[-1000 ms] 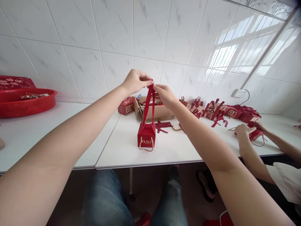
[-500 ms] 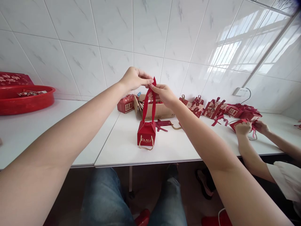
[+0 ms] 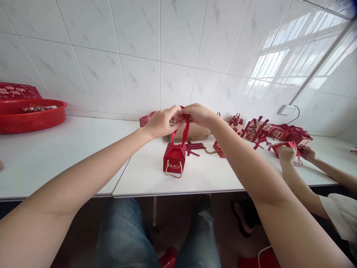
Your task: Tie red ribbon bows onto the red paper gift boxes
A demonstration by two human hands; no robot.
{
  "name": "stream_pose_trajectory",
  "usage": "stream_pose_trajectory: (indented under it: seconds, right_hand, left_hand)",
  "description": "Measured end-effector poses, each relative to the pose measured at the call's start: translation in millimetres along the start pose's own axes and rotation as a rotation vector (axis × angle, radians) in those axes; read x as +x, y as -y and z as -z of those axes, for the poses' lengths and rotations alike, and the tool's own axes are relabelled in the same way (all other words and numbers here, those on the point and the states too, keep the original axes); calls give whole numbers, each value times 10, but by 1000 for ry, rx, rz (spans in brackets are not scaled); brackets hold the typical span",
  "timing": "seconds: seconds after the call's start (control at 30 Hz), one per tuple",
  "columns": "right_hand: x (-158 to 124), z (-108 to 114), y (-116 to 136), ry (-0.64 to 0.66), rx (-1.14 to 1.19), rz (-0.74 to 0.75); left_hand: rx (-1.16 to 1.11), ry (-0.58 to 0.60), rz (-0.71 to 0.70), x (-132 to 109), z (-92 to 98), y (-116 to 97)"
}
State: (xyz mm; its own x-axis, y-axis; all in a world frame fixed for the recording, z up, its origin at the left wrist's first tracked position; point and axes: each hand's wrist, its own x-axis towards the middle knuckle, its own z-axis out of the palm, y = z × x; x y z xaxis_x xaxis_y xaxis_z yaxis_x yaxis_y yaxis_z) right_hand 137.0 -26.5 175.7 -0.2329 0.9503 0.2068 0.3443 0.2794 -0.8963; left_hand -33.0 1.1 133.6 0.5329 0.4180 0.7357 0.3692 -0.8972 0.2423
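Above the white table (image 3: pixel 145 182), the left hand (image 3: pixel 162 122) and right hand (image 3: pixel 199 114) meet; directly below, apart from both, the red box (image 3: pixel 173 155) stands on that table, its red ribbon (image 3: pixel 186 132) pinched in both hands' fingers.

Gift box (image 3: pixel 174 166) is standing on the table (image 3: pixel 217 176); taking it as clock centre. Ribbon (image 3: pixel 185 133) is rising from its top toward 12. Loose ribbon strips (image 3: pixel 196 144) are lying at 2 o'clock, nearby. Cardboard carton (image 3: pixel 196 133) is standing behind, at 1 o'clock. Basin (image 3: pixel 36 122) is sitting at 10 o'clock, packets (image 3: pixel 39 108) lying inside. More gift boxes (image 3: pixel 252 129) are clustering at 2 o'clock, power socket (image 3: pixel 287 109) sitting behind.
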Motion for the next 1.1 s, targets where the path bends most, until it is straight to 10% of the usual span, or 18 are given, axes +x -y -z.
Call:
stream_pose_trajectory:
  seconds: [0.17, 0.4, 0.8, 1.1]
  right_hand:
    - [-42, -35, 16, -331, -683, 360]
    - [-82, -30, -181, -252, -665, 679]
    - [-127, 73, -411, -207, -395, 585]
    - [-785, 205, -1036, -188, -98, 235]
  left_hand:
    - [-448, -300, 448, 175, -58, 58]
    - [-1115, 201, 701, 391, -25, -17]
    - [-1104, 88, 823, 379, -48, 71]
    - [-975, -97, 1099, -261, 130, 573]
